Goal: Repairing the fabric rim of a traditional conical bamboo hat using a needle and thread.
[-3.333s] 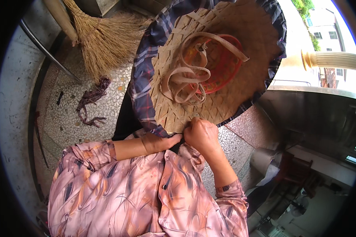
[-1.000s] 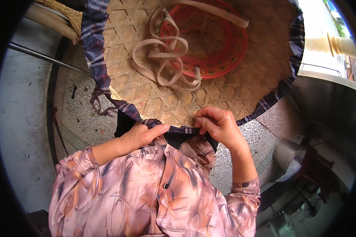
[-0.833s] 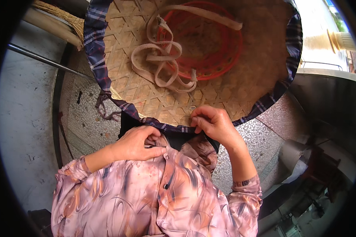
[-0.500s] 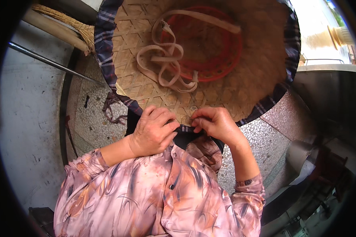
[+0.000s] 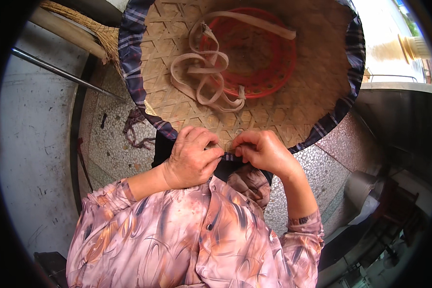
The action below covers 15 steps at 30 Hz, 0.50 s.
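Note:
A wide woven bamboo hat (image 5: pixel 177 120) lies with its inside up in front of my body. Dark plaid cloth edging (image 5: pixel 131 62) wraps its rim. Inside sit a red plastic ring (image 5: pixel 289 62) and a pale cloth strap (image 5: pixel 204 98) in loose loops. At the hat's near rim, my left hand (image 5: pixel 192 157) is closed, pinching the plaid edging. Close beside it, my right hand (image 5: pixel 263 150) is also closed, thumb and forefinger together just over the rim. Whatever its fingertips hold is too small to make out.
A straw broom (image 5: pixel 93 26) and a metal rod (image 5: pixel 65 71) are at the upper left, beside a grey panel (image 5: pixel 38 144). Dark cord-like scraps (image 5: pixel 137 127) lie on the speckled floor (image 5: pixel 300 180). A grey bucket-like container (image 5: pixel 362 185) stands at the right.
My left hand has shifted slightly right, closer to my right hand. The hat has also moved a little to the right. My right hand stays nearly in place, still pinched at the rim.

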### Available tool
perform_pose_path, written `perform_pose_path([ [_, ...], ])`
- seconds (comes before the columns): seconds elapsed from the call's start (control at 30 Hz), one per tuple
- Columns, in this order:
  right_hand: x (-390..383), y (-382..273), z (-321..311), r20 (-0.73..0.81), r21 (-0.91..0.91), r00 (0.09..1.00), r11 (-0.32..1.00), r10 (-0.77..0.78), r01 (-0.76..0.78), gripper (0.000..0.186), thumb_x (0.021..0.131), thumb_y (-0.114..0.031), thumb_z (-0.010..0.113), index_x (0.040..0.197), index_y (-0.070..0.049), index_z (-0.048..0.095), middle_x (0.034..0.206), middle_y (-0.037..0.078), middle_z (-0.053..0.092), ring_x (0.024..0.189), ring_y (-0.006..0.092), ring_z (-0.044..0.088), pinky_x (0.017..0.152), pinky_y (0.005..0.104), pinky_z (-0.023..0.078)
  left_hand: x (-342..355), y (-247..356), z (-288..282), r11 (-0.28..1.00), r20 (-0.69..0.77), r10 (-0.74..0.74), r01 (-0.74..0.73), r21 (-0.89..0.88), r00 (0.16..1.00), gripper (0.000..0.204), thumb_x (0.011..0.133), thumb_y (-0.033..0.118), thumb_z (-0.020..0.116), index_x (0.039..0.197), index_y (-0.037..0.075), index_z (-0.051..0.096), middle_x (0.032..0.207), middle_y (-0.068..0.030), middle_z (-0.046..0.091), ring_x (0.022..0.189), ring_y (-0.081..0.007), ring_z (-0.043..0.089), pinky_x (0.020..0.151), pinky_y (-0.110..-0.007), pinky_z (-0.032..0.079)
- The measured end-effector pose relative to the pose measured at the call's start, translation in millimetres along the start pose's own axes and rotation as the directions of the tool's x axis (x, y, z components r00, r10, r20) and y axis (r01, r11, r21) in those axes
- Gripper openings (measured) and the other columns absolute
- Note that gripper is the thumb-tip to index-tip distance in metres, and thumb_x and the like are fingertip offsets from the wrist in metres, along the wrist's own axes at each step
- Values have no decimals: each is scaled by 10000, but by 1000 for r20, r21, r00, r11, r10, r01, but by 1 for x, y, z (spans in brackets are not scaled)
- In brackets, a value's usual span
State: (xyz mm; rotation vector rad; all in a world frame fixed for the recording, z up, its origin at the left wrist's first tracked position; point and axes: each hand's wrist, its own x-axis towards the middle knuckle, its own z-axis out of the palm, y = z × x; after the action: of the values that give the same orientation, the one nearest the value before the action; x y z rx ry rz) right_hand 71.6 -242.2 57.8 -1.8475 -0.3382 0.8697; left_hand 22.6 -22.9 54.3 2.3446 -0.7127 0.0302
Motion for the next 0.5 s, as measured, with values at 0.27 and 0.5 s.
perform_pose_path([
  [0.27, 9, 4, 3, -60, -177, 985, 973, -159, 146, 114, 815, -93, 615, 887, -34, 681, 818, 184, 665, 795, 382, 643, 686, 444, 496, 1, 0, 2, 1000, -16, 0, 0, -10, 1000, 174, 666, 66, 748, 820, 86, 672, 960, -53, 596, 935, -257, 578, 868, -408, 385],
  [0.5, 12, 7, 16, -104, -268, 960, 937, -261, 226, 82, 799, -72, 619, 847, -67, 686, 860, 147, 649, 811, 376, 638, 686, 455, 506, 0, 0, 4, 1000, -16, -18, 18, -5, 1000, 174, 654, 63, 746, 808, 74, 665, 959, -53, 605, 948, -262, 579, 879, -409, 384],
])
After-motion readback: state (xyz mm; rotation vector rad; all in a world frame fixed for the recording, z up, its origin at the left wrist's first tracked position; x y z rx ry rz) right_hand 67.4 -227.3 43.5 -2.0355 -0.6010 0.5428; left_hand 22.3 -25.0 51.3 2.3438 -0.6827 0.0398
